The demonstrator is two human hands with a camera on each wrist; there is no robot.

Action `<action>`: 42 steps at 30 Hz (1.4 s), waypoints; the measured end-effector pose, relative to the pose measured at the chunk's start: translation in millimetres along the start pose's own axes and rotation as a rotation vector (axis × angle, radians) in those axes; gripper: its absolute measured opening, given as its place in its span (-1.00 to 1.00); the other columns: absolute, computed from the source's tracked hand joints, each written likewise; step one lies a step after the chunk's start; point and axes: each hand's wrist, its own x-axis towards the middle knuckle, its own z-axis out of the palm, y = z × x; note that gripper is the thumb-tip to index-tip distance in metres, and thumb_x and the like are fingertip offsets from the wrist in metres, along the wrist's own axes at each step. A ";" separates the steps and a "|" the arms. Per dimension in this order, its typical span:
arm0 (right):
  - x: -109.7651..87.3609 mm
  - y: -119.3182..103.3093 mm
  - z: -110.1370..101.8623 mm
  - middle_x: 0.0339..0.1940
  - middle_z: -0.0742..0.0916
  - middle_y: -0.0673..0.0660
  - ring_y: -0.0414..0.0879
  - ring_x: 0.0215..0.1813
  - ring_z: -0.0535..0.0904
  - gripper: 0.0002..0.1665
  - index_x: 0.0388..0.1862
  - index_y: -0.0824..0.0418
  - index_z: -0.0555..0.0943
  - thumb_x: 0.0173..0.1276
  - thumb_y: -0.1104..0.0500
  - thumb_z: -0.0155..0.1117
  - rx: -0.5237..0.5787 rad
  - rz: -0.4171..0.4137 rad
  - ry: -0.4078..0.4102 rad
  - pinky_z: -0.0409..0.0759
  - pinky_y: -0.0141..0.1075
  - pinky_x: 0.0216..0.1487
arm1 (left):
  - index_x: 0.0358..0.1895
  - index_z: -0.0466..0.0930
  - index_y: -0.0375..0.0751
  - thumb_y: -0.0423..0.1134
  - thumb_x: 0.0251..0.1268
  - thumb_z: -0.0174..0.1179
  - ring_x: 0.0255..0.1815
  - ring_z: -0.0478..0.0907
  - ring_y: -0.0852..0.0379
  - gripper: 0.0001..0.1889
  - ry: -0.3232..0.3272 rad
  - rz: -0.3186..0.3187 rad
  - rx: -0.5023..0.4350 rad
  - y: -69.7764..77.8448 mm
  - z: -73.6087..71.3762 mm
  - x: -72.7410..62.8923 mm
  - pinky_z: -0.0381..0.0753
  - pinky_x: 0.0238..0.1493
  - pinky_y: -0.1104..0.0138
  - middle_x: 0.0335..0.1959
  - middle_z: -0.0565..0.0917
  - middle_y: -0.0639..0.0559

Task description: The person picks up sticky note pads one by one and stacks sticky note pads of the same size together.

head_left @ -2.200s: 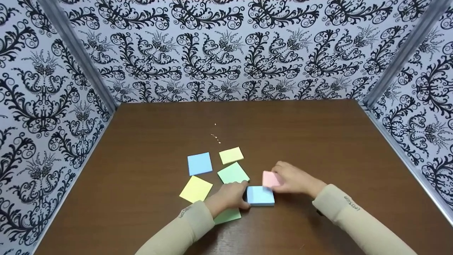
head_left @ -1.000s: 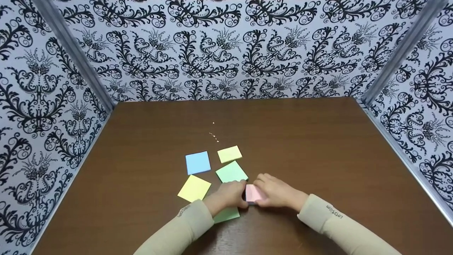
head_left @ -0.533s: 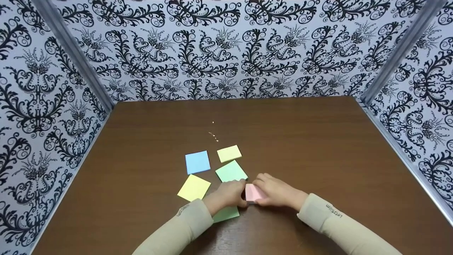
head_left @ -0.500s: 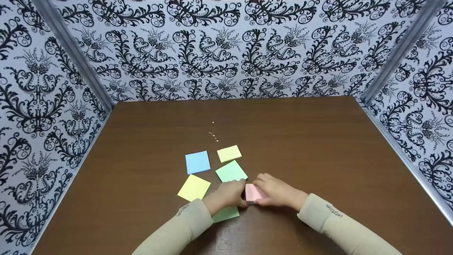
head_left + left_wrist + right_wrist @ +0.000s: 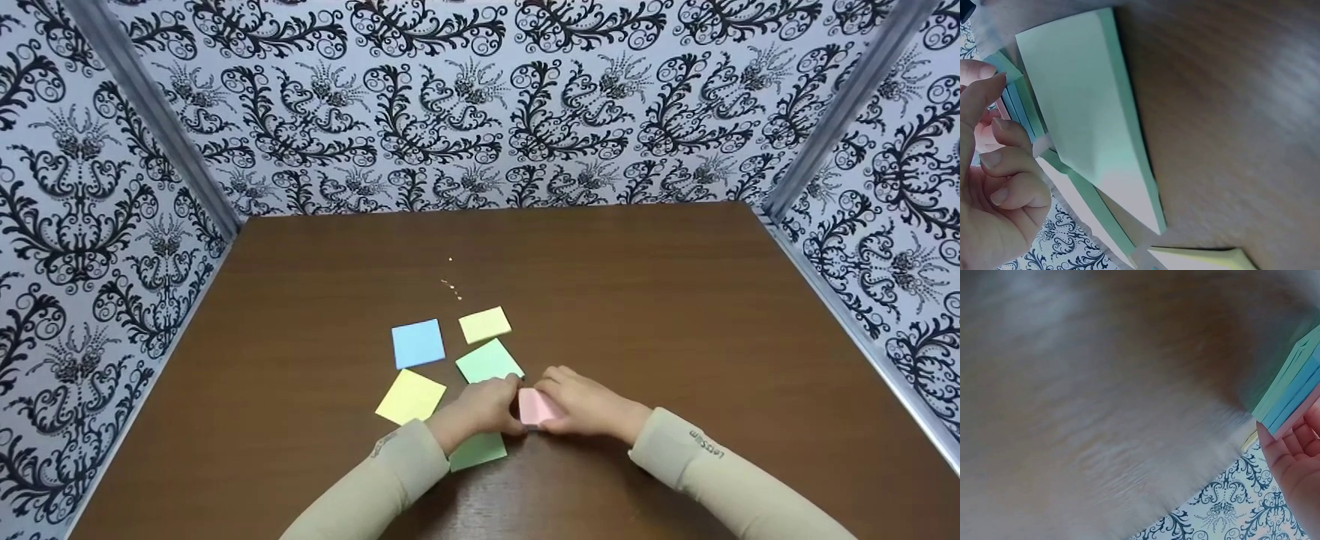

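A stack of square sticky note pads stands in front of me, with a pink pad (image 5: 537,407) on top. Blue layers (image 5: 1296,389) and green ones lie below the pink in the right wrist view. My right hand (image 5: 589,402) grips the stack from the right, its thumb (image 5: 1275,449) across the layered edges. At the opposite side my left hand (image 5: 486,405) holds the stack between thumb and index finger, the other fingers curled in. Partly under the left hand and wrist is a green pad (image 5: 480,453); another green pad (image 5: 489,361) lies just behind.
Left of the hands lie a yellow pad (image 5: 409,397) and a blue pad (image 5: 418,343). A smaller pale yellow pad (image 5: 485,325) sits farther back. Light specks (image 5: 451,286) mark the brown table (image 5: 645,285). Patterned walls (image 5: 480,112) enclose its back and sides.
The right hand has moved left and down with the pink pad, placing it over the blue pad. Over the last half second both hands stay nearly still, the left shifting only slightly.
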 end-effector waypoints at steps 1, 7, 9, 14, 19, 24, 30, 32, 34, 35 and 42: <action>0.2 0.2 -0.2 -0.21 0.53 0.06 -0.13 -0.18 0.38 -0.52 -0.10 0.29 0.54 0.06 0.03 0.32 0.001 -0.002 0.001 0.45 -0.32 -0.18 | -0.22 0.41 -0.16 0.02 -0.14 0.38 -0.44 0.47 0.16 -0.52 0.000 0.000 0.003 -0.3 0.1 0.3 0.43 -0.48 0.27 -0.46 0.53 0.07; 0.7 0.9 -1.4 -0.22 0.53 0.08 -0.11 -0.19 0.40 -0.55 -0.13 0.30 0.54 0.07 0.05 0.32 0.002 -0.016 0.003 0.45 -0.31 -0.18 | -0.23 0.41 -0.15 -0.03 -0.12 0.37 -0.45 0.45 0.17 -0.56 -0.003 0.006 -0.001 -2.8 0.6 2.0 0.42 -0.48 0.27 -0.47 0.51 0.09; 0.5 0.7 -2.1 -0.22 0.53 0.08 -0.11 -0.19 0.40 -0.55 -0.13 0.31 0.54 0.07 0.06 0.33 0.009 -0.019 0.001 0.45 -0.30 -0.18 | -0.23 0.40 -0.14 -0.04 -0.13 0.37 -0.46 0.44 0.18 -0.56 -0.006 0.000 -0.010 -2.7 0.8 2.1 0.41 -0.49 0.28 -0.48 0.51 0.10; -1.1 0.1 -4.1 -0.20 0.53 0.09 -0.10 -0.19 0.41 -0.52 -0.11 0.33 0.53 0.05 0.07 0.33 0.025 -0.017 0.000 0.46 -0.30 -0.18 | -0.22 0.40 -0.12 -0.05 -0.14 0.38 -0.46 0.44 0.19 -0.56 -0.013 -0.016 -0.022 -1.2 0.8 2.9 0.41 -0.48 0.28 -0.47 0.52 0.10; -2.7 0.0 -7.2 -0.18 0.55 0.09 -0.10 -0.18 0.43 -0.45 -0.05 0.33 0.53 0.04 0.03 0.33 -0.007 -0.002 -0.028 0.47 -0.27 -0.17 | -0.21 0.39 -0.12 -0.07 -0.16 0.39 -0.45 0.45 0.18 -0.55 -0.012 -0.025 -0.013 -0.2 2.6 2.5 0.43 -0.46 0.27 -0.45 0.53 0.08; -4.6 1.3 -14.8 -0.20 0.56 0.09 -0.05 -0.18 0.44 -0.38 -0.02 0.33 0.52 -0.01 -0.02 0.36 -0.073 0.033 -0.095 0.45 -0.19 -0.11 | -0.20 0.40 -0.12 -0.07 -0.15 0.39 -0.45 0.43 0.19 -0.55 -0.020 -0.037 -0.014 0.2 4.2 1.5 0.43 -0.46 0.28 -0.45 0.52 0.08; -6.9 3.1 -19.0 -0.34 0.53 0.10 -0.02 -0.27 0.44 -0.46 -0.18 0.32 0.53 -0.07 0.00 0.39 -0.174 0.034 -0.146 0.45 -0.12 -0.16 | -0.22 0.40 -0.12 -0.07 -0.14 0.38 -0.50 0.39 0.20 -0.57 -0.017 -0.035 0.013 2.1 1.8 0.3 0.40 -0.49 0.28 -0.49 0.50 0.10; -7.0 3.4 -17.7 -0.38 0.51 0.09 -0.02 -0.32 0.42 -0.51 -0.24 0.31 0.52 -0.08 0.02 0.38 -0.192 0.028 -0.144 0.45 -0.12 -0.22 | -0.23 0.40 -0.11 -0.08 -0.13 0.37 -0.53 0.38 0.20 -0.59 -0.020 -0.036 0.024 3.0 0.5 -0.5 0.38 -0.52 0.29 -0.52 0.48 0.12; -6.7 3.8 -15.8 -0.41 0.49 0.08 -0.02 -0.35 0.40 -0.55 -0.28 0.30 0.51 -0.09 0.05 0.36 -0.201 0.031 -0.139 0.44 -0.12 -0.24 | -0.25 0.39 -0.10 -0.09 -0.13 0.35 -0.55 0.37 0.21 -0.60 -0.017 -0.036 0.035 3.5 -0.1 -0.9 0.37 -0.55 0.30 -0.54 0.47 0.12; -6.6 3.6 -15.3 -0.43 0.47 0.07 -0.02 -0.36 0.40 -0.57 -0.30 0.30 0.50 -0.11 0.06 0.36 -0.205 0.031 -0.136 0.44 -0.11 -0.25 | -0.25 0.39 -0.10 -0.09 -0.14 0.35 -0.56 0.37 0.21 -0.61 -0.017 -0.036 0.039 3.8 -0.3 -1.0 0.36 -0.56 0.30 -0.54 0.47 0.12; -5.3 3.3 -26.5 -0.32 0.53 0.12 0.03 -0.23 0.44 -0.40 -0.14 0.36 0.49 -0.10 0.02 0.43 -0.109 0.101 -0.215 0.44 -0.07 -0.13 | -0.27 0.38 -0.11 -0.09 -0.16 0.37 -0.57 0.37 0.21 -0.59 -0.008 -0.033 0.042 5.6 0.2 0.2 0.38 -0.56 0.31 -0.54 0.49 0.11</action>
